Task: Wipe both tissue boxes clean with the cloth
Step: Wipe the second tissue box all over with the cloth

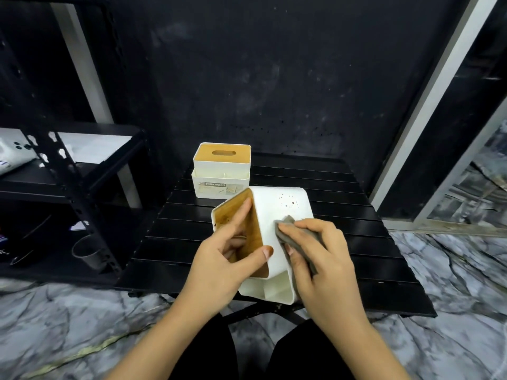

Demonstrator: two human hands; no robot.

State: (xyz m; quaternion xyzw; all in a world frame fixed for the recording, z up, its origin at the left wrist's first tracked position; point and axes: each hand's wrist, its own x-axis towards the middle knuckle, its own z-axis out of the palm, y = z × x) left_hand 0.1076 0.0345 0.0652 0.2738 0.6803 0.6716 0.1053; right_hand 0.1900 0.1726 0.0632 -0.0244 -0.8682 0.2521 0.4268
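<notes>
A white tissue box point(285, 204) with a wooden lid lies tipped on its side over the black slatted table point(365, 250). My left hand point(222, 267) grips it, fingers on the wooden lid, thumb over its edge. Brown specks mark the upturned white face near its far end. My right hand point(318, 264) holds a grey cloth point(288, 229) and presses it on that white face. A second white tissue box point(221, 171) with a wooden slotted lid and a "TISSUE HOLDER" label stands upright at the table's far left.
A black metal shelf rack point(65, 174) stands to the left, with a metal cup point(89, 252) on a lower level. The floor point(452, 283) is marbled grey. A dark wall is behind the table; a pale frame point(428, 105) leans at the right.
</notes>
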